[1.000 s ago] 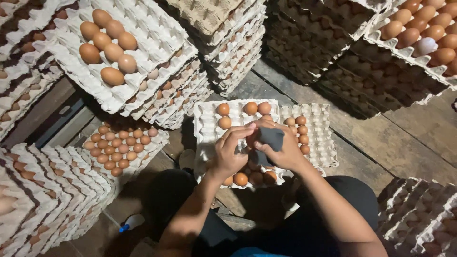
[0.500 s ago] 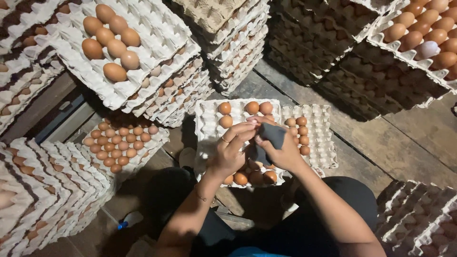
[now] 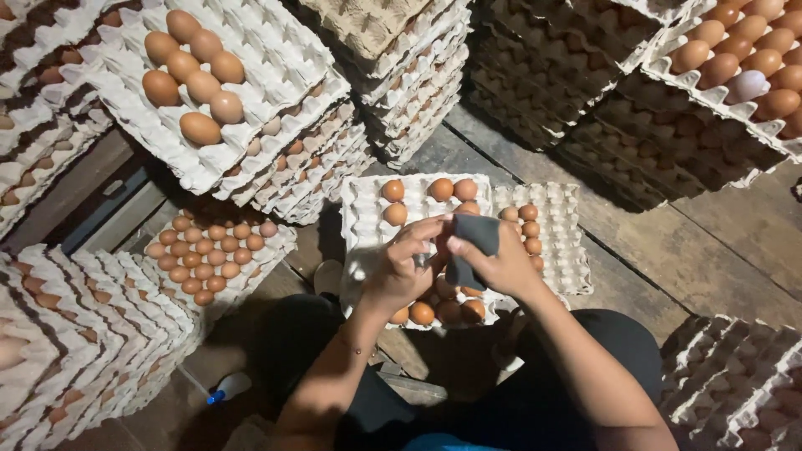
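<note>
Head view: dark cloth (image 3: 474, 244) is gripped in right hand (image 3: 501, 267); left hand (image 3: 399, 269) is closed around something hidden, above white egg tray (image 3: 368, 219). Light wiping pressure is advised.

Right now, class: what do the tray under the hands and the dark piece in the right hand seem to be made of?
Tray: probably moulded paper pulp, matte pale grey, with rough fibrous cups. Dark piece in the right hand: seemingly soft grey cloth or sponge, dull and folded; which one is unclear.
</note>
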